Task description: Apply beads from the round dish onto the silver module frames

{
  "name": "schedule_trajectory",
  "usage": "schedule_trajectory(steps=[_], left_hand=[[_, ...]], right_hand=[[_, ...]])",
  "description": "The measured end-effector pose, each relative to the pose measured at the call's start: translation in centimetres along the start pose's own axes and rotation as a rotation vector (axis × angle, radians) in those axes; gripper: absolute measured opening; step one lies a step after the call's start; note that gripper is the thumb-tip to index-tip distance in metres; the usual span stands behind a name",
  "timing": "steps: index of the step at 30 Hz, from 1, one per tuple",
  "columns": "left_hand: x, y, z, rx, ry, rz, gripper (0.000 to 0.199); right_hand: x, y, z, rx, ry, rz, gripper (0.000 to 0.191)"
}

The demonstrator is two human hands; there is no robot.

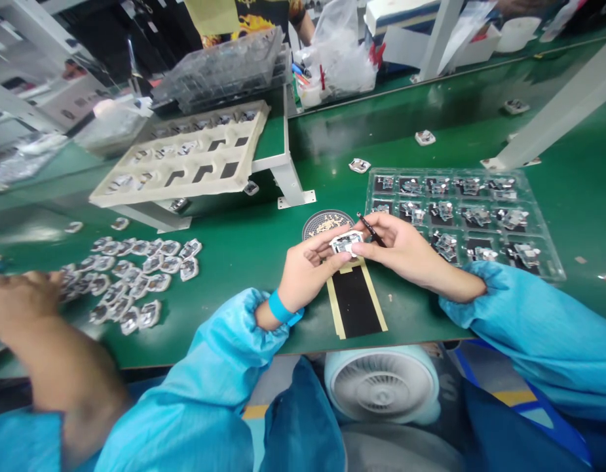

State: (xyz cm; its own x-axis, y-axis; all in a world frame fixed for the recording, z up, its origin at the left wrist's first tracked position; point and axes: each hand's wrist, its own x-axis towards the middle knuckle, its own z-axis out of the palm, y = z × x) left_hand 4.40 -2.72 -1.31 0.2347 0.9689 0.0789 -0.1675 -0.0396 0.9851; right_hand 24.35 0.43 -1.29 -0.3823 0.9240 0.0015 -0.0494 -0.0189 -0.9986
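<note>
Between both hands, above the green bench, is a small white-rimmed device housing with metallic parts inside. My left hand grips it from the left, fingers behind and thumb in front. My right hand has its thumb on the housing's right side and holds a slim black pen-like tool, tip pointing up and left. Just behind the hands sits a round grey dish of tiny pale pieces, partly hidden. Beneath them lies a black mat edged with yellowish tape.
A clear compartment tray of small assemblies lies right. Many similar housings cluster left, where a co-worker's hand reaches in. A raised stand carries a cream tray. A white post rises at right; a fan sits below the edge.
</note>
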Motion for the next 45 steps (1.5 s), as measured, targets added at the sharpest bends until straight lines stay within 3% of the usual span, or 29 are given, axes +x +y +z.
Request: schedule_trajectory(steps=[7,13,26,30,33,41,45], left_hand=[[-0.1,-0.1,-0.3,0.06,-0.047,-0.007,0.049],[-0.1,-0.4,-0.4,-0.033,-0.025,-0.004,0.047],[0.2,-0.3,0.2,0.023,0.054,0.076,0.031],[0.1,-0.7,0.2,0.1,0.055,-0.003,0.035],[0.0,-0.7,0.3,0.149,0.058,-0.043,0.027],[-0.6,0.2,1.0,0.184,0.152,0.037,0.02],[-0.6,-0.1,0.6,0.371,0.163,0.131,0.018]], right_hand=[[0.1,0.3,-0.1,-0.005,-0.03,0.018,0.052],[0.1,0.3,-0.2,-0.106,0.018,-0.065,0.047],[-0.3,-0.1,0.6,-0.194,0.013,-0.024,0.033],[-0.1,-0.2,0.6,-0.24,0.036,-0.04,0.032],[-0.1,-0.3,0.7,-0.243,0.043,-0.05,0.033],[-0.6,0.0,1.8,-0.125,0.058,-0.066,0.033],[-0.3,0.0,0.9,-0.273,0.038,-0.109,0.035]])
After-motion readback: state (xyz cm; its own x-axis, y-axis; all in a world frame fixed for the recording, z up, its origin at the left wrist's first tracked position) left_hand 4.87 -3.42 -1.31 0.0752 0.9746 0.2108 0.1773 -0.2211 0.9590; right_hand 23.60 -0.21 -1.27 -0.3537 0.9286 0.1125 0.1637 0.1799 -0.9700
